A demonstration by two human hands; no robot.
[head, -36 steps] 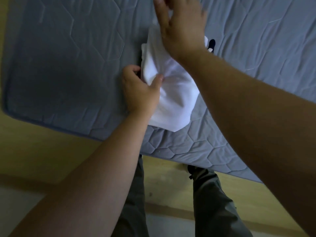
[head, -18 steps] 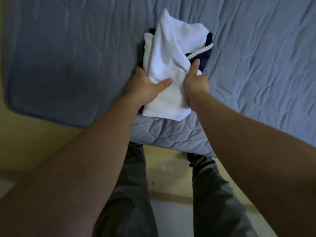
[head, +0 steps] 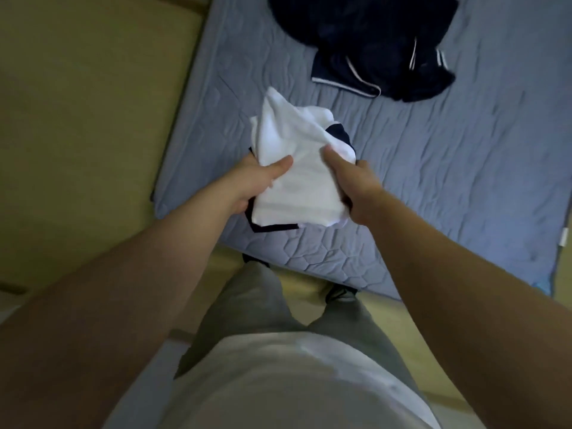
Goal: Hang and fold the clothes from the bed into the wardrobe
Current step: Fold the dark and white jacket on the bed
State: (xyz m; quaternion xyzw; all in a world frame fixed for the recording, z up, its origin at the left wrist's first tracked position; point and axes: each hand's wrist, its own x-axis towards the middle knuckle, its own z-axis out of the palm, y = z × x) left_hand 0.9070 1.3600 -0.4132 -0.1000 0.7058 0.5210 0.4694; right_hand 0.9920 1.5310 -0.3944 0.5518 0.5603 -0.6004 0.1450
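A folded stack of clothes point(head: 297, 168), white on top with a dark navy garment underneath, is held above the near corner of the bed point(head: 448, 187). My left hand point(head: 257, 181) grips its left side, thumb on top. My right hand point(head: 349, 184) grips its right side, thumb pressed on the white cloth. A loose pile of dark navy clothes with white trim point(head: 371, 44) lies farther back on the blue-grey quilted cover. The wardrobe is not in view.
Yellowish floor point(head: 86, 119) spreads left of the bed and beneath me. My legs in grey trousers point(head: 247, 305) stand at the bed's near edge. The bed's right edge point(head: 560, 243) is at the far right of the view.
Both hands closed on the stack's sides and lifted it off the bed. The view pulled back, so the dark pile farther up the bed now shows.
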